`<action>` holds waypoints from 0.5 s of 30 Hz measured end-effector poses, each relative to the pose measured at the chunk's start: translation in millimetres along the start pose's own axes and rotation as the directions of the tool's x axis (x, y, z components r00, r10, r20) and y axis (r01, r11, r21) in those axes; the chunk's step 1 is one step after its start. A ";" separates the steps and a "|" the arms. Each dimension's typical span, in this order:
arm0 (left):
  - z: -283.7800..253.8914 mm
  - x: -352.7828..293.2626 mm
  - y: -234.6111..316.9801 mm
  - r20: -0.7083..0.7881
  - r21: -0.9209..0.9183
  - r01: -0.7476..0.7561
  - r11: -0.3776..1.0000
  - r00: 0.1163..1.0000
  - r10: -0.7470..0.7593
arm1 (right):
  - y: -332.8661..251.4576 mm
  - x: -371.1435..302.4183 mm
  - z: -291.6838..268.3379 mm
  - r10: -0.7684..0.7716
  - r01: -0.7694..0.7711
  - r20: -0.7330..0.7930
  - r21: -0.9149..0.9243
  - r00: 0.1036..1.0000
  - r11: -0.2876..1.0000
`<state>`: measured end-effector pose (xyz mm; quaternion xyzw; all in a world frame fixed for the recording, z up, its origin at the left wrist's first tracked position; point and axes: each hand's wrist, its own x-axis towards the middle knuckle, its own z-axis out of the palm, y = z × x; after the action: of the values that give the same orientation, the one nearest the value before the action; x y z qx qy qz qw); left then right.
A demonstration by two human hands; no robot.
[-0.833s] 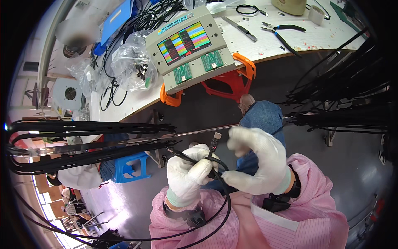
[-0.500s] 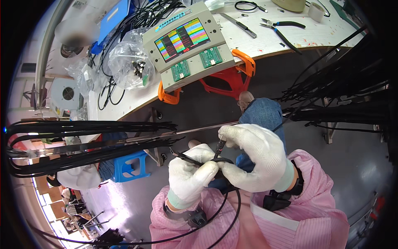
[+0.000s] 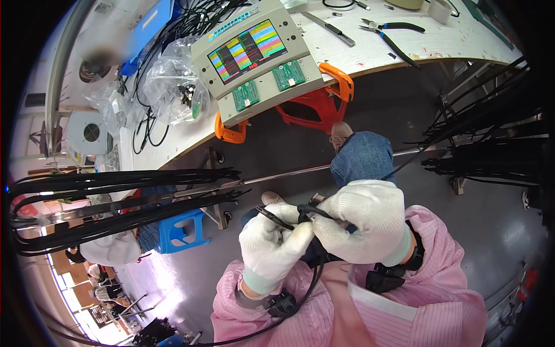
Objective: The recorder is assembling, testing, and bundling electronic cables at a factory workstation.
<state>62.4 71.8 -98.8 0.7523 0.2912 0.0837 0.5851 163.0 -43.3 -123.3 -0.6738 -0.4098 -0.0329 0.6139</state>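
In white knit gloves, both of my hands meet over my lap around a black cable (image 3: 306, 215). My left hand (image 3: 270, 246) is closed on the cable, thumb against fingers, and a slim connector end (image 3: 267, 211) sticks out to its left. My right hand (image 3: 367, 220) pinches the cable close beside it. A second connector end (image 3: 317, 199), with a metal tip, rises between the hands. The cable is looped or bunched there; the fingers hide exactly how. A length of it hangs below and runs off to the lower left.
A beige tester (image 3: 312, 69) with a colour screen and two green boards sits at the table's edge, held by orange clamps (image 3: 341, 81). Cutting pliers (image 3: 393, 34) and a knife (image 3: 332, 29) lie on the table. Black cables (image 3: 115, 179) hang over a metal rail (image 3: 289, 178) before me.
My right hand has shifted slightly down and closed in on the left one. The upright connector end has tilted right, and the cable loop is drawn smaller.
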 end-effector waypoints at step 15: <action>4.2 3.1 -5.8 0.013 -0.119 -0.368 0.922 0.928 0.372 | 6.1 -6.1 4.3 0.186 -0.161 -0.084 0.237 0.979 0.958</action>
<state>64.9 70.9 -106.2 0.7602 0.1284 0.1958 0.6060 160.6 -42.2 -132.5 -0.6294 -0.3170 0.0330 0.7087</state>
